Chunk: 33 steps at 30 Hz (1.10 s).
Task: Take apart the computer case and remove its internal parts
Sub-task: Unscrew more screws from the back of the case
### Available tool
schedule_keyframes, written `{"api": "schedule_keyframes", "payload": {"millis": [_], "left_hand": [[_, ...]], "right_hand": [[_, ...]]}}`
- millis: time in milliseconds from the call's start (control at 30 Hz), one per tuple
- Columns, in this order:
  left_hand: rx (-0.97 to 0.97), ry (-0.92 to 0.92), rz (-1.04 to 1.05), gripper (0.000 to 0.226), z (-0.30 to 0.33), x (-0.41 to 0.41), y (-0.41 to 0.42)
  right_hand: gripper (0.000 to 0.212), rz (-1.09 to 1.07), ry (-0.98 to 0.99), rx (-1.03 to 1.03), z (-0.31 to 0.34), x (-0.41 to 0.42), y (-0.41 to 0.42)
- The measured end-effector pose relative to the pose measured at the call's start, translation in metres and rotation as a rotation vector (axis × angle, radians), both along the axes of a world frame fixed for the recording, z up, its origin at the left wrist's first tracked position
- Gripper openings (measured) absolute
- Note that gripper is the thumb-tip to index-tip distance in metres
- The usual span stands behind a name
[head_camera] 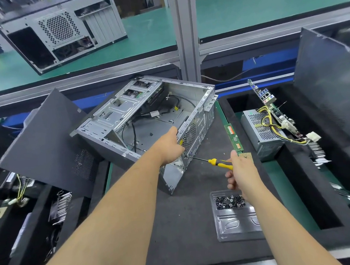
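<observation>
An open silver computer case point(114, 113) lies on its side on the dark foam mat point(186, 224), with black cables still inside. My left hand point(170, 146) grips the case's rear panel at the fan grille. My right hand point(240, 172) holds a yellow-handled screwdriver point(217, 163), and its tip touches the lower rear corner of the case.
A clear plastic tray point(236, 225) with several black screws sits near my right forearm. A RAM stick point(233, 136) lies right of the case. The right bin holds a power supply point(261, 134) and motherboard point(272, 109). A black side panel point(46, 145) leans at left. Another case point(63, 32) stands on the far bench.
</observation>
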State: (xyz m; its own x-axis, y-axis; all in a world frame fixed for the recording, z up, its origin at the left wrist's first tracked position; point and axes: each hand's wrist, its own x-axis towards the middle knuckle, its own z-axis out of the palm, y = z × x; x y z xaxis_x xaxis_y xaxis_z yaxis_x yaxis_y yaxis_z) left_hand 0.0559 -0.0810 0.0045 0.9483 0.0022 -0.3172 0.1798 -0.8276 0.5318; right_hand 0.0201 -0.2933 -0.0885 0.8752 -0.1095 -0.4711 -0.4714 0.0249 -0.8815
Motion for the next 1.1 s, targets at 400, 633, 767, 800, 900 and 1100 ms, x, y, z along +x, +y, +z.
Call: {"api": "schedule_keyframes", "payload": {"millis": [400,633,767,800,900,1100], "left_hand": [[0.001,0.010,0.005,0.023,-0.002,0.002,0.000],[-0.009,0.008,0.009,0.030,-0.003,0.002,0.001],[-0.021,0.012,0.016,0.022,-0.002,0.002,0.001],[-0.022,0.013,0.016,0.022,-0.002,0.002,0.001],[-0.023,0.013,0.012,0.021,-0.001,0.002,0.000],[-0.036,0.019,0.016,0.022,-0.001,0.002,0.000]], "right_hand": [[0.025,0.083,-0.376,-0.167,0.000,-0.012,-0.003],[0.036,-0.034,-0.008,0.028,0.002,-0.004,0.004],[0.030,-0.026,-0.118,-0.108,0.000,-0.006,0.006],[0.024,-0.019,-0.187,-0.163,0.000,-0.007,0.005],[0.016,-0.004,-0.325,-0.231,0.004,-0.009,0.004],[0.026,-0.015,-0.291,0.066,0.004,-0.009,0.003]]}}
